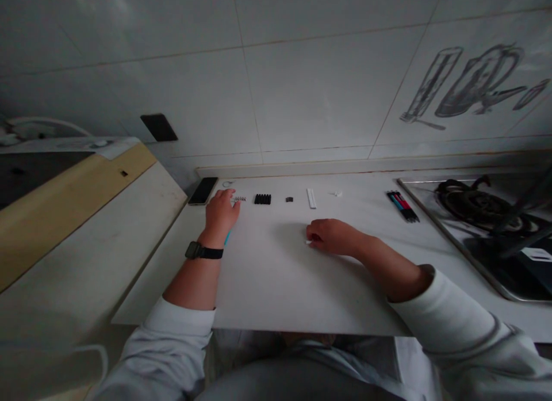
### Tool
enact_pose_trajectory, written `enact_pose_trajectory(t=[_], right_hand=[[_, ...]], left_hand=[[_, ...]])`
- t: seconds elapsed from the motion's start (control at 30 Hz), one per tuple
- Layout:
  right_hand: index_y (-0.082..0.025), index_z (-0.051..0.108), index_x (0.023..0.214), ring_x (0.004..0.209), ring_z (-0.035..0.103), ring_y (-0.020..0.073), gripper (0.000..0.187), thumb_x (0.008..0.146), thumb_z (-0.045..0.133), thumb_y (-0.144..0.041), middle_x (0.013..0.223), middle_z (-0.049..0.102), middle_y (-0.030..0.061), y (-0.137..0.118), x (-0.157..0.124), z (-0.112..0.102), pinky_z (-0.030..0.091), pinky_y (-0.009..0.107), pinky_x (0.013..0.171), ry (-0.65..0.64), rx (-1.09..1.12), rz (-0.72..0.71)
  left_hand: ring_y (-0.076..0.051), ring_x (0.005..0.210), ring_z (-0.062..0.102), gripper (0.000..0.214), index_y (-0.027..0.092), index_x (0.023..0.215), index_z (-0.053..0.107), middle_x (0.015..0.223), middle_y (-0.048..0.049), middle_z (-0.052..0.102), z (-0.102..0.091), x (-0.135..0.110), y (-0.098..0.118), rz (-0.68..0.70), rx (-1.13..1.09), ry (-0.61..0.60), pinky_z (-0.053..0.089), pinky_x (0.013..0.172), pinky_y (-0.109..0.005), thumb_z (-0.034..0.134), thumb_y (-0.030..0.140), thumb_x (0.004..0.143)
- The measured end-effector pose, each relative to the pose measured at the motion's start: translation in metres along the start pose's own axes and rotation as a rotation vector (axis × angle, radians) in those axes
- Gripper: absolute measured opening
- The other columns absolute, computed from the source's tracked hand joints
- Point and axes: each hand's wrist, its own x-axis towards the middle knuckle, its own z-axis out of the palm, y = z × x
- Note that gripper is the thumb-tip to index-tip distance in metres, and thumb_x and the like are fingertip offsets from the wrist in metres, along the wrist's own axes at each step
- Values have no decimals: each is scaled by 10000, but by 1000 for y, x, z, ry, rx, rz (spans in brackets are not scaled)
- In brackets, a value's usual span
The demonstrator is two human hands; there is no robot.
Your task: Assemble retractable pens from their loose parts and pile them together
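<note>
My left hand (222, 211) rests at the far left of the white counter (267, 280), thumb and fingers apart. Just beyond its fingertips lies a row of small metallic pieces (240, 199), partly covered by the hand. Something thin and blue (227, 237) shows beside my left wrist; the rest of it is hidden. My right hand (330, 236) is low over the middle of the counter, its fingers pinched on a small white piece (308, 242). Most of that piece is hidden by the fingers.
Along the back lie black ribbed pieces (263, 199), small dark parts (289, 199), white strips (311, 198), small white bits (337, 193) and a phone (203, 191). Several pens (402, 206) lie by the gas stove (478, 217) at right. A pale cabinet (86, 245) borders the left.
</note>
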Motion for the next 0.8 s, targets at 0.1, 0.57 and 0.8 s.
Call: enact_pose_trajectory(t=[0.1,0.57,0.8], right_hand=[[-208,712,972,921,658,228,103,922,652,-274,1027,723,90,1,0,2,433,296,769,-17,-4,7],[-222,714,1032,821,647,206,286,980,608,-483,945,716,68,-4,1,-5,418,288,696,119,94,34],[-211,713,1077,877,663,209,238,1007,564,-383,983,718,78,0,4,2,459,293,757,241,91,0]], left_hand=[[-342,1191,609,476,176,1385,596,1323,-179,610,8,1,-11,-78,154,-129,514,971,-450,608,323,932],[-361,1151,597,413,208,1327,662,1278,-181,639,20,0,-12,-66,225,-251,507,934,-477,538,358,963],[-293,985,668,173,225,984,755,1048,-113,743,17,-4,0,-13,194,-234,503,867,-412,595,254,923]])
